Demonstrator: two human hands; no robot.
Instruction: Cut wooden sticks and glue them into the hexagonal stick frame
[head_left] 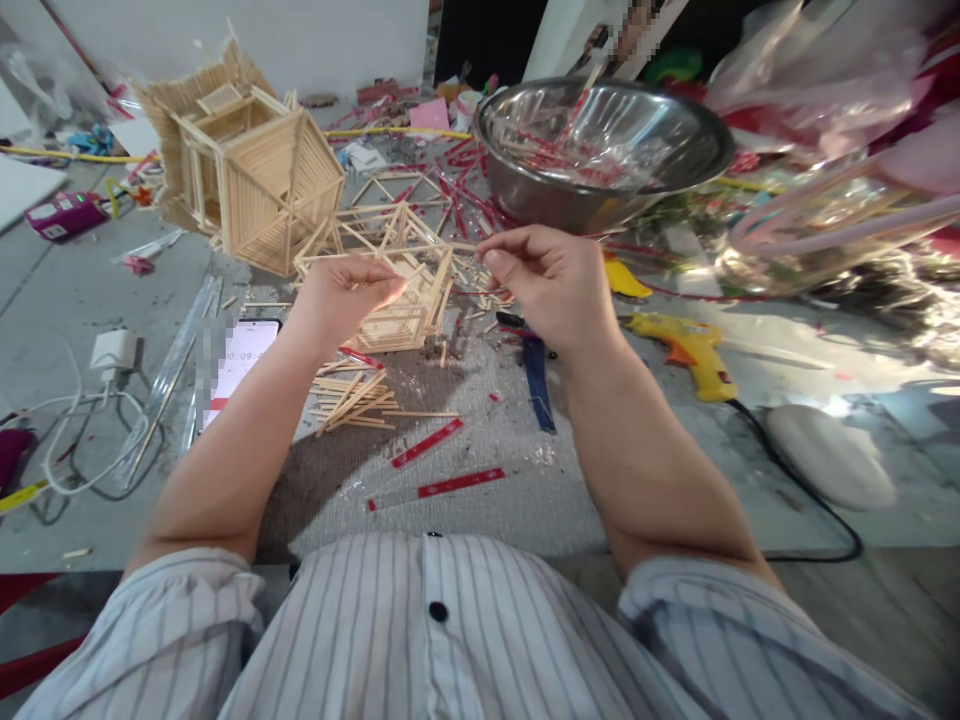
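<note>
My left hand is closed in a pinch over the left side of a small frame of thin wooden sticks. What its fingertips hold is too small to make out. To the right of the frame, my right hand pinches the end of a thin wooden stick that points left. A loose pile of wooden sticks lies on the table below the left hand. Behind it stands a larger six-sided stick model. Blue-handled pliers lie below the right hand.
A steel bowl holding wrappers stands at the back right. A yellow glue gun with a black cord lies on the right, by a white rounded object. On the left are a phone and a white charger. Red-and-clear wrappers lie in front.
</note>
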